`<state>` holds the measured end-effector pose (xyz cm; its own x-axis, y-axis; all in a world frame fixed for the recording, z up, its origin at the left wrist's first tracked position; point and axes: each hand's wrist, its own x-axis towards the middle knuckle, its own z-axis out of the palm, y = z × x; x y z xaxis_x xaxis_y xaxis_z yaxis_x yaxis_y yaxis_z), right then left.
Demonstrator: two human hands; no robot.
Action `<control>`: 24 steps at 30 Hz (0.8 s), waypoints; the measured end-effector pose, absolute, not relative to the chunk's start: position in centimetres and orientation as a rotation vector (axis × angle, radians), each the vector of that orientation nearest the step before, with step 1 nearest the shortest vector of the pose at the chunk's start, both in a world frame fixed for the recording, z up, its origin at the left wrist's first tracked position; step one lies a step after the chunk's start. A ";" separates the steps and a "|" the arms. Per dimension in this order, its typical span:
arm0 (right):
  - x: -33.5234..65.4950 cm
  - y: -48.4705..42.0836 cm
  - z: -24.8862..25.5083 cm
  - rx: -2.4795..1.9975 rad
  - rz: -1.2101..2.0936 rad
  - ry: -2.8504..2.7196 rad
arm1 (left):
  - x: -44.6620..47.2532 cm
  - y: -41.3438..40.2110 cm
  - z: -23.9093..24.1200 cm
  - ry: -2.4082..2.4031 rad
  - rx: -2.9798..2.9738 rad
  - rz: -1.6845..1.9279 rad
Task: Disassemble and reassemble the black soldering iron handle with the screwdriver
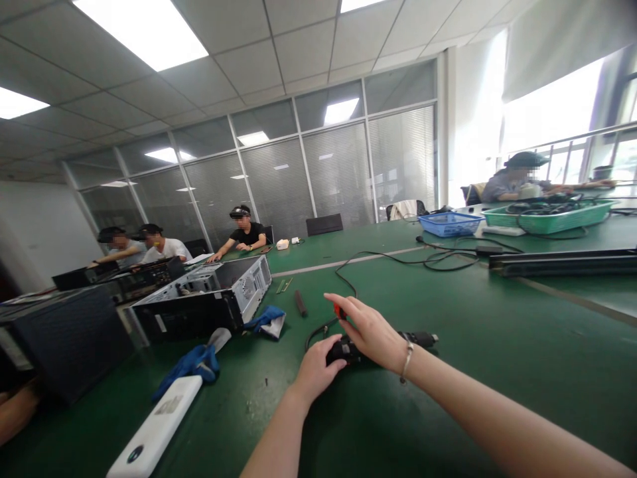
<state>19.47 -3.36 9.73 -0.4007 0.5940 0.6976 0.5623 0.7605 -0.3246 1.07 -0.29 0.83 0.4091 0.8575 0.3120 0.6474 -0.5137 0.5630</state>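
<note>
My left hand is closed around the near end of a long black object, possibly a bundled cable, lying on the green table. Its far end, with a small metal-looking tip, sticks out to the right beyond my right wrist. Above it is my right hand, fingers stretched to the left, with a small red-orange piece at the fingertips; the grip is partly hidden. A black cord loops out beside both hands and runs back across the table.
Left of my hands are an open computer case, blue-grey gloves, a long white device and a dark brown strip. Blue and green baskets stand back right, near black rails. Several people sit around the table.
</note>
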 end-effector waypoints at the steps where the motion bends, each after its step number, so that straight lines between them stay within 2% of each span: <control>1: 19.6 -3.5 10.0 -0.849 0.035 -2.085 | 1.1 -0.3 0.9 1.301 2.311 0.821; 7: 20.5 -4.8 11.1 -0.787 -0.009 -2.018 | 1.0 -0.1 0.8 1.288 2.325 0.836; 24: 21.3 -3.8 8.7 -0.754 0.077 -2.119 | 1.6 0.0 1.4 1.299 2.353 0.795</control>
